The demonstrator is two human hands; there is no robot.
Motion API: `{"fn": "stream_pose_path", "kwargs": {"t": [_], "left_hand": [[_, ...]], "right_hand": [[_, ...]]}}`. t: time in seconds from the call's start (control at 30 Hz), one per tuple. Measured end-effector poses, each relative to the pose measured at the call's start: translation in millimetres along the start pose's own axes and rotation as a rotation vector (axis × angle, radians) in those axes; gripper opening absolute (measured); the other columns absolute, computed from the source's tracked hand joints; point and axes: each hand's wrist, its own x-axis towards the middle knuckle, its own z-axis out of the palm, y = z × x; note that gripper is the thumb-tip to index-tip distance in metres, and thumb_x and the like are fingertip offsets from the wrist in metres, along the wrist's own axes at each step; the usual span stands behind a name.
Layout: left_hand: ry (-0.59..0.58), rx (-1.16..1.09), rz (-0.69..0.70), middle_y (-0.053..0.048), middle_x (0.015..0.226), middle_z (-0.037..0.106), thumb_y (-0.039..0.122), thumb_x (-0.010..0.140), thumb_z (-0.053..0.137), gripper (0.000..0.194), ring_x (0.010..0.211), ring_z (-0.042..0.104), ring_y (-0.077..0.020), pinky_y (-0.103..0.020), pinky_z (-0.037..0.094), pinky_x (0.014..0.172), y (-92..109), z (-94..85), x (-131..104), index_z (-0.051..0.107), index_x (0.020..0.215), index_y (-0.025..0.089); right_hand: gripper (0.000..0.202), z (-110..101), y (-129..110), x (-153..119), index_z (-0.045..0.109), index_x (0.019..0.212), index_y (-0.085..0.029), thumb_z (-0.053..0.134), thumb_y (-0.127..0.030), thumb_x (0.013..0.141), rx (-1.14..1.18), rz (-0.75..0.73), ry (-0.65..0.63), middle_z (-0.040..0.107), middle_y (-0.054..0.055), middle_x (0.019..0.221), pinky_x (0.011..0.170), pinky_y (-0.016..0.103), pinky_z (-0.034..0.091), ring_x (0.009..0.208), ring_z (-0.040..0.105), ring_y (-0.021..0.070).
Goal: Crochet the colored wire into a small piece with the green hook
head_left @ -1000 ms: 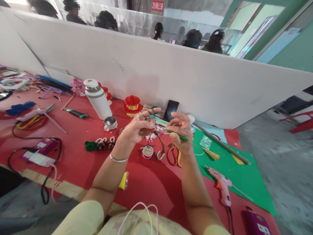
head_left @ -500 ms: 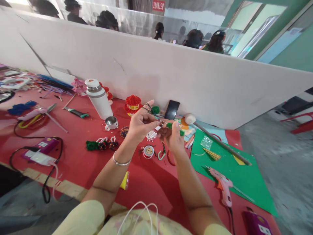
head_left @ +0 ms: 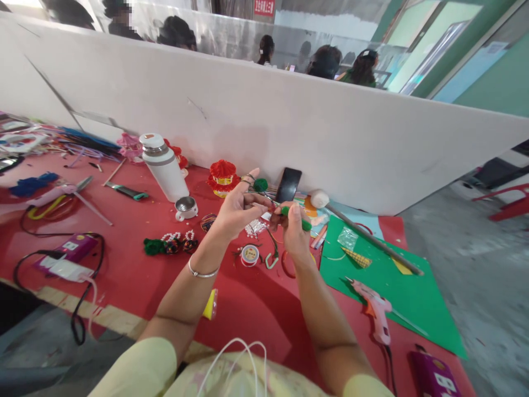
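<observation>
My right hand (head_left: pixel 291 226) is closed around a green-handled crochet hook (head_left: pixel 306 225). The hook's thin metal end points toward the fingertips of my left hand (head_left: pixel 239 209). Dark yarn (head_left: pixel 248 179) runs over the raised left index finger, while that hand's thumb and other fingers pinch the yarn; the small work between the fingertips is mostly hidden. Just beyond the hands lies a green yarn ball (head_left: pixel 260 184). Below them are white beads (head_left: pixel 255 227) and a thread spool (head_left: pixel 250 255).
A white thermos (head_left: pixel 165 171) and its metal cup (head_left: pixel 186 207) stand left. A phone (head_left: pixel 288 184) leans at the white partition (head_left: pixel 330 138). On the right, a stick (head_left: pixel 372 237) and pink glue gun (head_left: pixel 374 309) lie on a green sheet (head_left: pixel 430 314). Beaded yarn pieces (head_left: pixel 173 243) lie left.
Both hands stay nearly in place. My right fingers and the hook have shifted slightly against the left fingertips, and the view has moved a little.
</observation>
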Motion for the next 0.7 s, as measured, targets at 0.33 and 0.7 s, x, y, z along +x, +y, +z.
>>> {"fn": "stream_pose_path", "kwargs": {"t": [0.33, 0.7], "left_hand": [[0.048, 0.035, 0.059, -0.003, 0.097, 0.080, 0.015, 0.076, 0.086, 0.107, 0.063, 0.062, -0.0087, -0.022, 0.044, 0.054, 1.6, 6.3, -1.9, 0.041, 0.173, 0.027], [0.172, 0.067, 0.180, -0.002, 0.106, 0.080, 0.017, 0.084, 0.087, 0.100, 0.053, 0.046, -0.0054, -0.022, 0.036, 0.048, -11.8, 21.1, -5.4, 0.042, 0.172, 0.038]], "right_hand": [[0.056, -1.5, -1.7, -0.2, 0.069, 0.080, -0.024, 0.060, -0.077, 0.097, -0.062, -0.002, -0.001, 0.066, -0.003, 0.062, 0.050, 0.027, 0.050, 0.051, 0.061, 0.0129], [0.040, 0.4, 5.0, -3.7, 0.067, 0.090, -0.026, 0.056, -0.060, 0.107, -0.327, -0.281, 0.050, 0.063, -0.003, 0.070, 0.065, 0.030, 0.047, 0.064, 0.057, 0.0138]]}}
